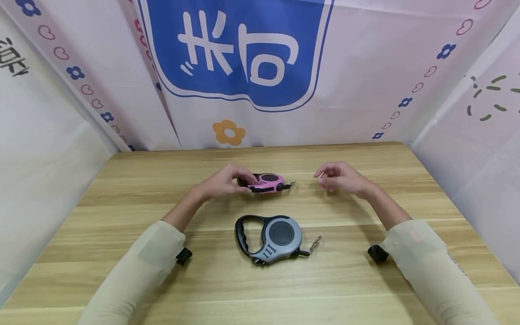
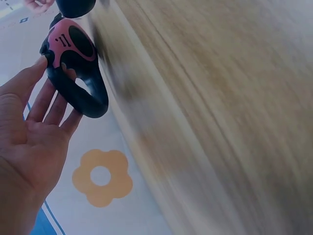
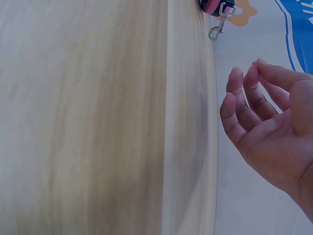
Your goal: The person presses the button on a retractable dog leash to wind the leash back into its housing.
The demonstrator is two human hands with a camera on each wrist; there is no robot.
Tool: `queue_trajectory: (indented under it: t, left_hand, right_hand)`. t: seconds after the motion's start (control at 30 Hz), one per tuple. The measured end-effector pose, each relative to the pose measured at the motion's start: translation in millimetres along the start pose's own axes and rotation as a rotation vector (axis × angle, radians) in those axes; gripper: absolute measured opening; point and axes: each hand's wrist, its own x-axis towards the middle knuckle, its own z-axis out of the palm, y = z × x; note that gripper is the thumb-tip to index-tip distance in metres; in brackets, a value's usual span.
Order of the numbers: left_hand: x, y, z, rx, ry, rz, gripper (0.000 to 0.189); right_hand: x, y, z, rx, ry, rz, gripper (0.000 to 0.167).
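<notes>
A pink and black retractable dog leash (image 1: 271, 183) is at the back middle of the table, its metal clip toward the right. My left hand (image 1: 227, 181) pinches it by the handle side, the thumb and fingers on the black handle (image 2: 80, 95) in the left wrist view. A second retractable leash, grey and black (image 1: 282, 234), lies flat nearer to me, with its loop handle to the left and its clip (image 1: 315, 243) to the right. Off to the right of the pink leash, my right hand (image 1: 341, 178) hangs over the table, fingers loosely bent and holding nothing.
The wooden table (image 1: 203, 289) ends at a printed cloth wall (image 1: 357, 90) at the back, with more cloth at both sides. Dark wrist-worn pieces show under the left sleeve (image 1: 138, 266) and the right sleeve (image 1: 430, 266).
</notes>
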Motion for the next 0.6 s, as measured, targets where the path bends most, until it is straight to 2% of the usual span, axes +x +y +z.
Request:
queue_trajectory:
  t: [0.23,0.6]
  left_hand:
    - [0.3,-2.1,3.9,0.044,-0.041,-0.046,0.032]
    - [0.0,-1.7,8.4,0.094,-0.089,-0.035,0.04]
  right_hand:
    - [1.0,-2.7,1.2,0.013,-0.004,-0.01,0.025]
    - [-1.1,-1.4,-0.6,-0.002,-0.002,-0.01,0.025]
